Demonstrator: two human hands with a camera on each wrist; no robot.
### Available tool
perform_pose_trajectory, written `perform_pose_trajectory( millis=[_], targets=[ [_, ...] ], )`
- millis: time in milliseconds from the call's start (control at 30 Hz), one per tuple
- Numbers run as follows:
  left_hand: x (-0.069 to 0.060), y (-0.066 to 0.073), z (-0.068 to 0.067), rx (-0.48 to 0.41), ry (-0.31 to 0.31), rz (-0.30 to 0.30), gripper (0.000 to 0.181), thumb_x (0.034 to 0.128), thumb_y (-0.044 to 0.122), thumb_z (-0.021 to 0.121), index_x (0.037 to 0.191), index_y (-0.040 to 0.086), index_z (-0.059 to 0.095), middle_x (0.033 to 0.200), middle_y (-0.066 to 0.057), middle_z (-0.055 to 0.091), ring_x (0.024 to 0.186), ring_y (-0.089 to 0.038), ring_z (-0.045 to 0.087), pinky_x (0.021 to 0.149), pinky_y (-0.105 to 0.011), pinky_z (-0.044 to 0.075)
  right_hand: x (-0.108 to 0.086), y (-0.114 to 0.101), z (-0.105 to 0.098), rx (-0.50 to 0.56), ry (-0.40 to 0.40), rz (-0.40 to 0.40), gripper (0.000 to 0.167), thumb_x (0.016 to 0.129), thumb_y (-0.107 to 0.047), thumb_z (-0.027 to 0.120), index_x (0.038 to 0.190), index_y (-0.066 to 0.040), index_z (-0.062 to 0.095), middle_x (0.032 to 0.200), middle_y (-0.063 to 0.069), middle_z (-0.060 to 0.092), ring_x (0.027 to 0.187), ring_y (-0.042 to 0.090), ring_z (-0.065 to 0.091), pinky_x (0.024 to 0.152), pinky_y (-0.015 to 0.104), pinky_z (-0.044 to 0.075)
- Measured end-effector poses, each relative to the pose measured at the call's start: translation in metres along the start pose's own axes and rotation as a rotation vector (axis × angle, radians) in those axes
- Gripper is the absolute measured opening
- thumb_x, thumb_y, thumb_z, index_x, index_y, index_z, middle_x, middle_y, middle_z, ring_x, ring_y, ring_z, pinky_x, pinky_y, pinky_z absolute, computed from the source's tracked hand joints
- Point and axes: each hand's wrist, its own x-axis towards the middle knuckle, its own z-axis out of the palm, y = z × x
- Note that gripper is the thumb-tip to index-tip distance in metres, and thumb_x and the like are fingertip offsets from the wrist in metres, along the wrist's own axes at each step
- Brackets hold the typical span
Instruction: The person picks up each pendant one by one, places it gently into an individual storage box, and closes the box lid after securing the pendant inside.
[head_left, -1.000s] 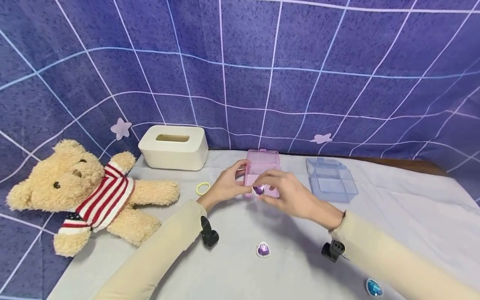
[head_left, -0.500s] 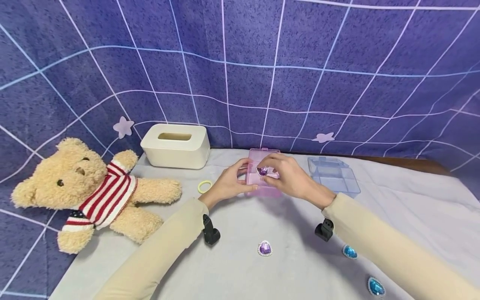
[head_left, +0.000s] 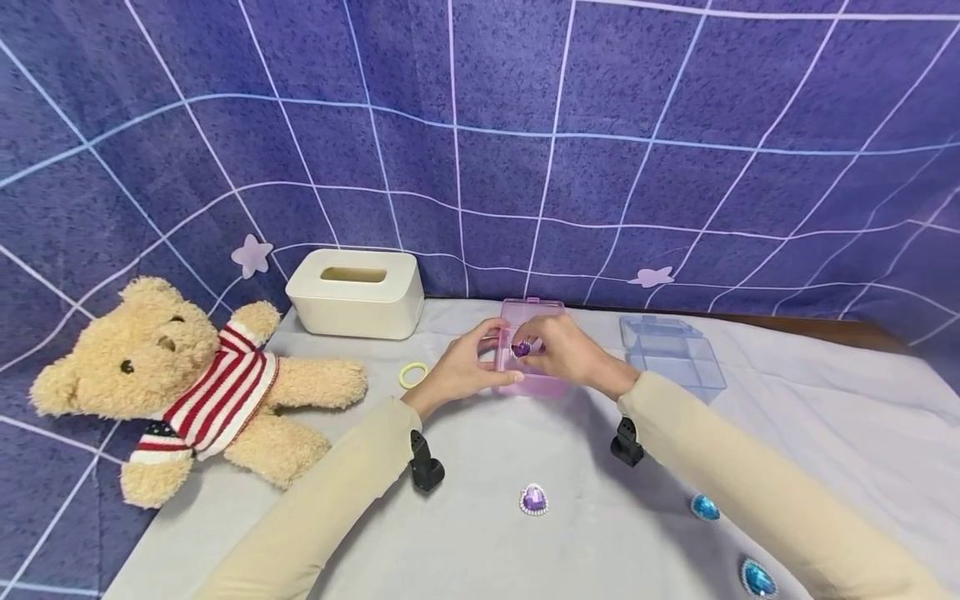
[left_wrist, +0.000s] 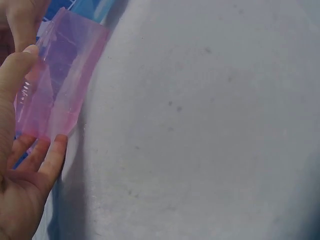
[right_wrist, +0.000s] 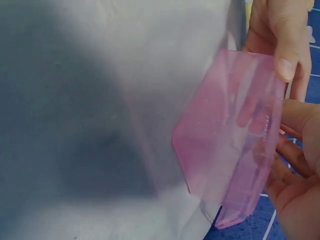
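Note:
A pink see-through plastic box [head_left: 542, 386] stands with its lid raised near the back of the table. My left hand [head_left: 467, 367] grips its left side, thumb at the front corner; in the left wrist view the fingers [left_wrist: 59, 146] press against the box wall. Between the thumb and fingers of my right hand [head_left: 567, 353] is a purple heart-shaped gem [head_left: 521, 349] with a beaded rim, held inside or just over the box. The wrist views do not show this gem. A second purple heart gem [head_left: 534, 500] lies on the cloth in front.
A blue see-through box [head_left: 675, 358] stands open to the right. Two blue gems [head_left: 705, 507] lie by the right forearm. On the left are a teddy bear [head_left: 217, 392], a cream tissue box [head_left: 356, 296] and a yellow ring [head_left: 412, 376]. A patterned blue curtain [head_left: 495, 167] hangs behind.
My right hand has carried the purple gem from in front of the pink box back into or over it, then slightly lower and left. My left hand keeps its grip on the box.

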Motion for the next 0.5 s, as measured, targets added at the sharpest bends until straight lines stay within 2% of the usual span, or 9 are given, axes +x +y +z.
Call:
perform_pose_trajectory(
  millis=[133, 200, 367, 500],
  targets=[
    [0.001, 0.0, 0.002, 0.002, 0.005, -0.008, 0.081, 0.0747, 0.01, 0.083, 0.143, 0.008, 0.04, 0.146, -0.01, 0.044, 0.134, -0.028, 0.048, 0.096, -0.029, 0.055, 0.003, 0.002, 0.004, -0.02, -0.079, 0.048, 0.017, 0.075, -0.004, 0.078, 0.09, -0.001, 0.073, 0.086, 0.009, 0.073, 0.08, 0.021, 0.07, 0.075, 0.033, 0.06],
    [0.003, -0.005, 0.002, 0.009, 0.015, -0.002, 0.081, 0.0741, 0.012, 0.084, 0.142, 0.009, 0.041, 0.144, -0.007, 0.046, 0.133, -0.026, 0.049, 0.094, -0.027, 0.056, 0.005, 0.001, 0.005, -0.042, -0.106, 0.053, 0.016, 0.075, -0.005, 0.079, 0.089, -0.002, 0.073, 0.084, 0.008, 0.073, 0.077, 0.021, 0.068, 0.073, 0.031, 0.059],
    [0.004, -0.005, 0.002, 0.014, 0.017, 0.011, 0.08, 0.0735, 0.012, 0.085, 0.142, 0.009, 0.042, 0.141, -0.009, 0.049, 0.131, -0.026, 0.05, 0.094, -0.027, 0.056, 0.01, 0.001, 0.008, -0.111, -0.124, 0.016, 0.012, 0.072, -0.008, 0.081, 0.082, -0.006, 0.074, 0.075, 0.004, 0.072, 0.066, 0.015, 0.064, 0.065, 0.027, 0.057],
    [0.004, -0.007, 0.001, 0.0, 0.013, 0.017, 0.081, 0.0731, 0.01, 0.084, 0.142, 0.008, 0.041, 0.144, -0.011, 0.047, 0.132, -0.03, 0.049, 0.096, -0.032, 0.055, 0.014, 0.0, 0.011, -0.154, -0.157, 0.057, 0.011, 0.071, -0.013, 0.083, 0.076, -0.01, 0.074, 0.072, 0.0, 0.072, 0.065, 0.011, 0.064, 0.063, 0.025, 0.057]
  ],
)
